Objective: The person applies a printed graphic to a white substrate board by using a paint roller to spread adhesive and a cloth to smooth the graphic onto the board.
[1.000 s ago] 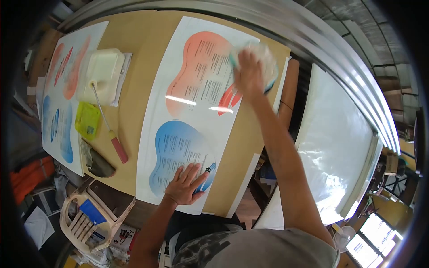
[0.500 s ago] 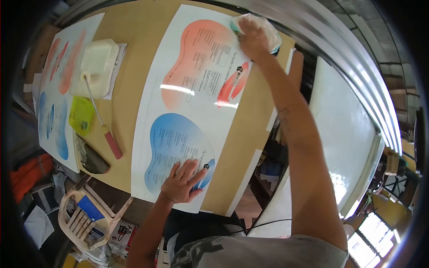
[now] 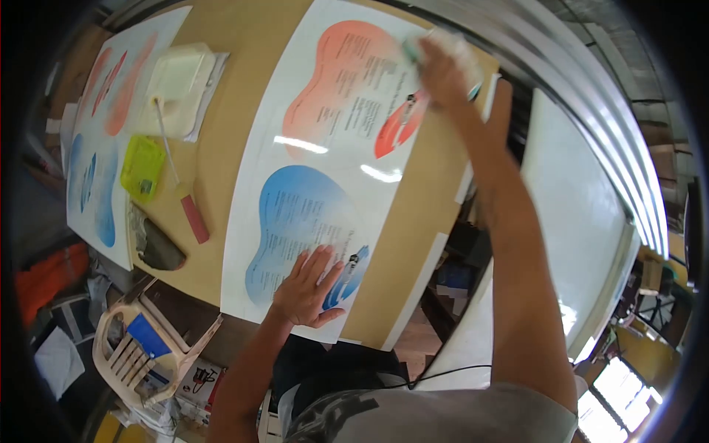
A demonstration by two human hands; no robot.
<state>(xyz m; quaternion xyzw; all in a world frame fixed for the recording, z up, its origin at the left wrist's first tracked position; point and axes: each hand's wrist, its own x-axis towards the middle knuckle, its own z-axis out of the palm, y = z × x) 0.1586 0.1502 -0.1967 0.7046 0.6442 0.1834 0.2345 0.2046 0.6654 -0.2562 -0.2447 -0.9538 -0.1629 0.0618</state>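
A long white printed sheet point(image 3: 255, 148) with an orange-red shape and a blue shape lies on the tan board point(image 3: 395, 258). My left hand point(image 3: 309, 289) rests flat on its near end, over the blue print, with fingers spread. At the far right corner of the sheet, my right hand point(image 3: 443, 72) is closed on a crumpled white and green cloth point(image 3: 467, 63), pressed near the edge. Motion blurs that hand and the cloth. Light glares in streaks across the middle of the sheet.
Left on the board are a white tub point(image 3: 177, 88), a long tool with a red handle point(image 3: 193, 219), a yellow-green container point(image 3: 142, 168), a dark scraper-like piece point(image 3: 156, 244) and another printed sheet point(image 3: 88, 199). A plastic chair point(image 3: 133, 351) stands below; a white panel point(image 3: 569, 192) lies right.
The view has shifted slightly, so the board and sheet appear tilted a little more. My right hand and the cloth stay by the far right corner, now blurred. My left hand remains flat.
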